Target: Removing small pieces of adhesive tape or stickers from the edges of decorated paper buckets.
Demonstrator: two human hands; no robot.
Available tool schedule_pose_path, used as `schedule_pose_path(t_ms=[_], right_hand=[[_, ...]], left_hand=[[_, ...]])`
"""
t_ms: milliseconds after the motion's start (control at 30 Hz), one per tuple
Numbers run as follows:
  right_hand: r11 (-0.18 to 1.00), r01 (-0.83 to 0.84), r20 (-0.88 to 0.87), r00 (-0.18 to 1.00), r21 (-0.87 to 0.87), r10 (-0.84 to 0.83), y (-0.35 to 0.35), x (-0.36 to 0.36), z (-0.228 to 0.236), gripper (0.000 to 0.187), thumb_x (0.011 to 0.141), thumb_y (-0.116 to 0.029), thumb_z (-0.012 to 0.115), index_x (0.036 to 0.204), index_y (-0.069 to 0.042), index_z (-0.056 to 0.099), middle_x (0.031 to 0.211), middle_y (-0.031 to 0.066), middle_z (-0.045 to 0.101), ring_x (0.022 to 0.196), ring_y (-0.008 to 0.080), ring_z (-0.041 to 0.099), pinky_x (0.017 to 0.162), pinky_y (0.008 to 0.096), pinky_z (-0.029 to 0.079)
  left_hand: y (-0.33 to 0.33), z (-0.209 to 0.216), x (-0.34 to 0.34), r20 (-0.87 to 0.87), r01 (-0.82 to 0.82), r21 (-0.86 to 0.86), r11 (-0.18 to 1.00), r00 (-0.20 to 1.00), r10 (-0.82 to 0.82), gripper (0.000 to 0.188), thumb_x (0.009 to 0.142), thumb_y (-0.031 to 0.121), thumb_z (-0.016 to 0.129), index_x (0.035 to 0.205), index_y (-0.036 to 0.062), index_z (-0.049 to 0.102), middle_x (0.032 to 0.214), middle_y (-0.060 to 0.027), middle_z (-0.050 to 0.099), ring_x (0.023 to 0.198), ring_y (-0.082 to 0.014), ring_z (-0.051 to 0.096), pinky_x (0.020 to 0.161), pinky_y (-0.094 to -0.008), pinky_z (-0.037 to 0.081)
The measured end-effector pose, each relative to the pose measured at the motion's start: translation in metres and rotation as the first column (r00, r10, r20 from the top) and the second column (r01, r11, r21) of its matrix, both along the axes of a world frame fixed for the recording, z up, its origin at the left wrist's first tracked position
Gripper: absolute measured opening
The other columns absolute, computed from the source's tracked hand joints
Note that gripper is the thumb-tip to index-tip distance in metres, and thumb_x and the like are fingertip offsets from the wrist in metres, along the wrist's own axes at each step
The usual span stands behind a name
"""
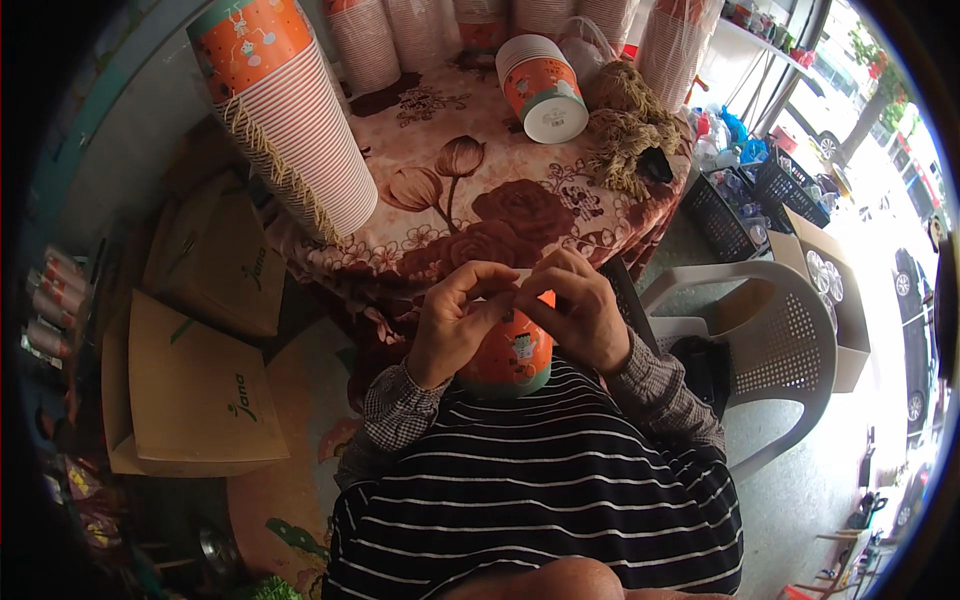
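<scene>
An orange and green paper bucket (511, 355) with small cartoon figures rests upright against my lap, below the table edge. My left hand (460, 322) is closed in a pinch at its rim. On the other side my right hand (580, 310) also pinches, and the fingertips of both hands nearly meet above the rim. What they pinch is too small and hidden to make out. Ahead on the table lies a bundle of tan twisted cords (630, 130). A tall leaning stack of matching paper buckets (300, 125) stands at the left, with cord loops hanging along its side.
A flowered cloth covers the table (420, 215). A few nested buckets (541, 90) lie tipped at its far side, before bagged stacks (360, 45). Cardboard boxes (205, 385) stand on the floor at left. At right are a plastic chair (780, 340) and black crates (720, 215).
</scene>
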State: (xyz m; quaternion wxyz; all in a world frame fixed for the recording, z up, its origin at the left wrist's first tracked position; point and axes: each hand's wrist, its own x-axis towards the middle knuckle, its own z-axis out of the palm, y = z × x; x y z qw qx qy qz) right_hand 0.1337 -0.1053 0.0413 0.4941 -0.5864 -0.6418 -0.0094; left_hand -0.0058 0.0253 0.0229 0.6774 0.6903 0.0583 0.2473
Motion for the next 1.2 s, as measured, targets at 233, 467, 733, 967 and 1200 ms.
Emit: schedule_pose_path(t_ms=[233, 467, 733, 967, 1200], right_hand=[[0.999, 0.030, -0.164, 0.986, -0.042, -0.037, 0.008, 0.010, -0.009, 0.008, 0.080, -0.005, 0.071, 0.086, -0.002, 0.065, 0.085, 0.0050, 0.058, 0.077, 0.0145, 0.057, 0.067, 0.0253, 0.046], [0.932, -0.329, -0.728, 0.675, -0.154, 0.118, 0.004, 0.010, -0.007, 0.019, 0.095, -0.013, 0.059, 0.107, 0.002, 0.063, 0.088, 0.0011, 0.063, 0.080, 0.0074, 0.059, 0.072, 0.0222, 0.049], [0.920, -0.366, -0.746, 0.650, -0.139, 0.146, 0.001, 0.014, -0.022, 0.023, 0.092, -0.011, 0.064, 0.109, 0.004, 0.060, 0.090, 0.0051, 0.069, 0.081, 0.0086, 0.063, 0.074, 0.0230, 0.052], [0.951, -0.253, -0.587, 0.803, -0.177, 0.105, 0.004, 0.012, -0.028, 0.021, 0.087, -0.010, 0.069, 0.103, 0.002, 0.063, 0.087, 0.0078, 0.069, 0.077, 0.0096, 0.065, 0.069, 0.0256, 0.053], [0.957, -0.198, -0.556, 0.829, -0.214, 0.048, 0.002, 0.010, -0.024, 0.016, 0.086, -0.011, 0.069, 0.095, 0.002, 0.065, 0.077, 0.0072, 0.069, 0.073, 0.0106, 0.066, 0.066, 0.0253, 0.053]], left_hand=[[-0.003, 0.006, 0.001, -0.014, 0.058, 0.134, 0.989, 0.998, -0.057, 0.030, 0.093, 0.006, 0.060, 0.121, -0.0013, 0.050, 0.100, -0.0074, 0.067, 0.094, -0.0098, 0.063, 0.083, -0.0231, 0.050], [0.001, 0.005, -0.001, -0.001, 0.003, 0.003, 1.000, 1.000, -0.003, 0.024, 0.095, 0.008, 0.059, 0.116, 0.0000, 0.052, 0.091, -0.0062, 0.068, 0.090, -0.0087, 0.063, 0.082, -0.0224, 0.049], [0.001, -0.006, 0.006, 0.105, -0.088, 0.079, 0.993, 0.991, 0.079, 0.012, 0.094, 0.006, 0.059, 0.103, -0.0015, 0.059, 0.092, -0.0079, 0.068, 0.086, -0.0113, 0.066, 0.075, -0.0222, 0.053], [-0.003, -0.002, 0.005, 0.146, -0.190, 0.271, 0.944, 0.977, 0.155, 0.008, 0.091, 0.004, 0.063, 0.098, 0.0004, 0.063, 0.091, -0.0068, 0.068, 0.083, -0.0122, 0.067, 0.073, -0.0239, 0.054], [-0.002, -0.007, 0.003, 0.147, -0.246, 0.422, 0.873, 0.968, 0.202, 0.011, 0.086, 0.003, 0.068, 0.096, 0.0045, 0.065, 0.090, -0.0048, 0.068, 0.085, -0.0161, 0.063, 0.072, -0.0272, 0.052]])
